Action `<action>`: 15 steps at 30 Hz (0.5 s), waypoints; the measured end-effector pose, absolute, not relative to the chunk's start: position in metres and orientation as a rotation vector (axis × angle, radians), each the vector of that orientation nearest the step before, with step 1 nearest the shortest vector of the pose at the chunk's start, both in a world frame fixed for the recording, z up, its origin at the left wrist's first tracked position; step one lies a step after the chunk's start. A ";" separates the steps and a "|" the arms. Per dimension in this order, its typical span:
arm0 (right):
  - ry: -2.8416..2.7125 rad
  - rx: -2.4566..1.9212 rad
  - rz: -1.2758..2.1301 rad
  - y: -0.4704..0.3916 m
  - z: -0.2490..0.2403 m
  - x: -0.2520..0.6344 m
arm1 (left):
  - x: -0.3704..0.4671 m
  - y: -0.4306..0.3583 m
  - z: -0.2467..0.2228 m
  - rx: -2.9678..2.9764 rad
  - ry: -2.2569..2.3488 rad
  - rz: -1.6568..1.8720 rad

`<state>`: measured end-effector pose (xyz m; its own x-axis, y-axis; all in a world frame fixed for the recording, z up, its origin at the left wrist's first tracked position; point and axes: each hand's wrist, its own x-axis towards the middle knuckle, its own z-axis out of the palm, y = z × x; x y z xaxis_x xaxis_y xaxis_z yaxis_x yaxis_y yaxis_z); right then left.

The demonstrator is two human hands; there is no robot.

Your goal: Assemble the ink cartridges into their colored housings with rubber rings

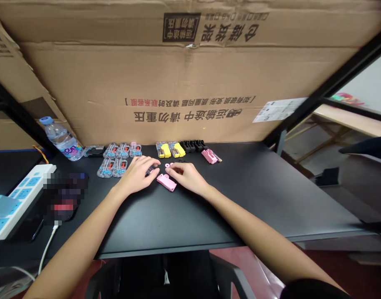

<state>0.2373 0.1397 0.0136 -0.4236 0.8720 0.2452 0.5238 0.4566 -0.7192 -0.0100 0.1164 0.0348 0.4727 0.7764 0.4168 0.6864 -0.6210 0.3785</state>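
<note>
A pink plastic piece [167, 182] lies on the black table between my two hands. My left hand [140, 173] is just left of it, its fingers curved and apart over a small dark or clear item that is partly hidden. My right hand [188, 176] rests to the right, thumb and index fingertips close together beside small pink rings [167, 165]; whatever they hold, if anything, is too small to make out. Small black bits lie just beyond the right fingers. Another pink piece [210, 156] lies farther back to the right.
Clear cases with red and blue parts [105, 167] stand at the back left, near a water bottle [64, 139]. Yellow pieces [164, 150] and black pieces [193, 145] line the cardboard [190, 79]. A power strip [23, 195] and a phone with a cable [65, 199] are at left.
</note>
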 end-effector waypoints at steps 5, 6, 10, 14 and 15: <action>-2.142 -1.133 0.542 0.150 0.011 0.247 | 0.001 0.107 0.037 2.565 1.253 0.727; -2.170 -1.115 0.520 0.151 0.010 0.249 | 0.003 0.106 0.037 2.569 1.242 0.701; -2.284 -1.055 0.482 0.153 0.004 0.251 | 0.003 0.107 0.036 2.577 1.204 0.627; -2.313 -1.033 0.465 0.153 0.002 0.252 | 0.000 0.110 0.032 2.563 1.181 0.599; -2.321 -1.030 0.469 0.153 0.003 0.251 | -0.001 0.111 0.032 2.557 1.177 0.592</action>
